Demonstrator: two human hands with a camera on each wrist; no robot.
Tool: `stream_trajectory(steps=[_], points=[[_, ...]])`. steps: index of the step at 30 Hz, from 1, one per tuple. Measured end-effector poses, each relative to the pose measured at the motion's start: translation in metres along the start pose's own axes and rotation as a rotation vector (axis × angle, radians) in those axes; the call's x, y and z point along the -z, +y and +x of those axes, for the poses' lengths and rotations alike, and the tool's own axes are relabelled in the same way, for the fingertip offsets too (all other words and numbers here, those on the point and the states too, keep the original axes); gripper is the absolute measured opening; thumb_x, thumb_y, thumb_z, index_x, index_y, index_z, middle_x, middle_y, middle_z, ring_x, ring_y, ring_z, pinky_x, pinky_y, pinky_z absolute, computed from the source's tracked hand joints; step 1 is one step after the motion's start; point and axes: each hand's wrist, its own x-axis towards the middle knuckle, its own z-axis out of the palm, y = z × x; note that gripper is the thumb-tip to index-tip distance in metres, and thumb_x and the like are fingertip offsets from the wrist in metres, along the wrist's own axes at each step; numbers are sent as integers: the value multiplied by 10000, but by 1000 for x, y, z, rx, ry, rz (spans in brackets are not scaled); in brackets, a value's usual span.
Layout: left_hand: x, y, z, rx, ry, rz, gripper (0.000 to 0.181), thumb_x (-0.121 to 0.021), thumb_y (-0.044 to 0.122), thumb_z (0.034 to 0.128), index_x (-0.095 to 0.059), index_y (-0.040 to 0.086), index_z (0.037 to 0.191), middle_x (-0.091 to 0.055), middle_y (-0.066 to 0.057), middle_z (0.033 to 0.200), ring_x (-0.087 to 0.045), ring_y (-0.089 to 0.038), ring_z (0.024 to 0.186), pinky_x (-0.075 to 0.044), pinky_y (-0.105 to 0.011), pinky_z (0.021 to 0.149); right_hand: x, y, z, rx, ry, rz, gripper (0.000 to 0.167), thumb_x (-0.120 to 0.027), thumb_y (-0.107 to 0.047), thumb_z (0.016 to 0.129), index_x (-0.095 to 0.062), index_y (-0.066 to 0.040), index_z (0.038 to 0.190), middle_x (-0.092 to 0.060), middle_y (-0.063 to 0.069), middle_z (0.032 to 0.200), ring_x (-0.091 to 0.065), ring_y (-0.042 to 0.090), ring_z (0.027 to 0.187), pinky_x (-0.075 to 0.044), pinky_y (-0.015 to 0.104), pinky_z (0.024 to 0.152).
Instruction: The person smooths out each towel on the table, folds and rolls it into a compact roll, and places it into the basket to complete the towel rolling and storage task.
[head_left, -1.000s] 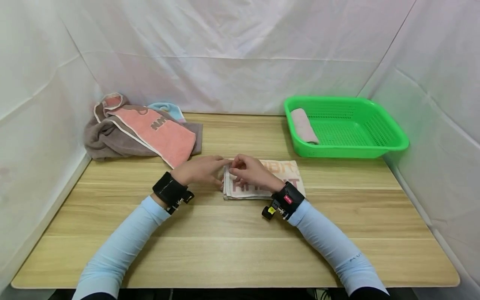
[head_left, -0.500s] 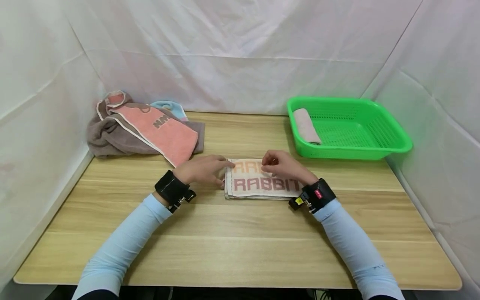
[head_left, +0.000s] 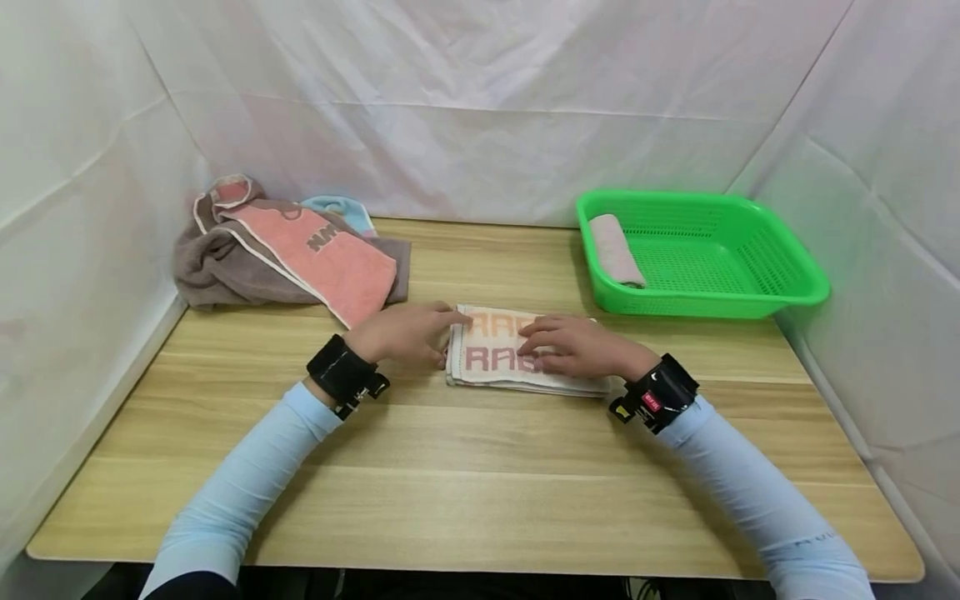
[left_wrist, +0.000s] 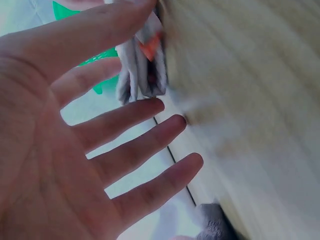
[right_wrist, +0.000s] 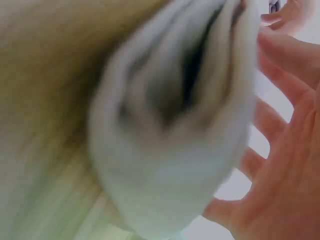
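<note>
A folded cream towel with orange and dark pink lettering lies flat on the table. At its left end, my left hand touches the edge with one fingertip on top. In the left wrist view that hand has its fingers straight and spread beside the towel's layered end. My right hand rests over the towel's right half, covering part of the lettering. Loose, extended fingers of the right hand lie along the thick folded layers in the right wrist view.
A green perforated basket stands at the back right, with a rolled pale pink towel against its left side. Heaped grey and coral towels lie at the back left, a light blue one behind them. White cloth walls surround the wooden table.
My right hand has slid rightward across the towel from its left end, its curled fingers spreading out flatter on top. The left hand has stayed at the left edge.
</note>
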Motion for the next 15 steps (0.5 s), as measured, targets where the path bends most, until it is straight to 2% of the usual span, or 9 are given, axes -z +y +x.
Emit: stream_trajectory(steps=[6, 10, 15], points=[[8, -7, -6, -7, 82, 9, 812, -798, 176, 866, -421, 203, 1584, -494, -154, 1539, -650, -298, 1170, -565, -456, 932, 5, 0, 14, -147, -45, -96, 389, -594, -341, 1035, -645, -253, 1411, -504, 116, 1578, -454, 408, 1444, -408, 618, 1124], [9, -8, -7, -27, 104, 10, 777, -801, 215, 895, -431, 187, 1578, -497, -157, 1530, -631, -316, 1216, -551, -484, 973, 6, 0, 30, -239, -59, -150, 429, -531, -395, 1059, -598, -263, 1462, -489, 158, 1576, -477, 446, 1393, -422, 601, 1109], [9, 0, -3, -68, 90, -12, 707, -776, 237, 931, -463, 147, 1559, -471, -177, 1566, -584, -352, 1318, -515, -498, 1051, 4, -2, 48, -354, -39, -121, 445, -536, -427, 1053, -586, -280, 1471, -551, 187, 1440, -541, 382, 1233, -464, 538, 1022]])
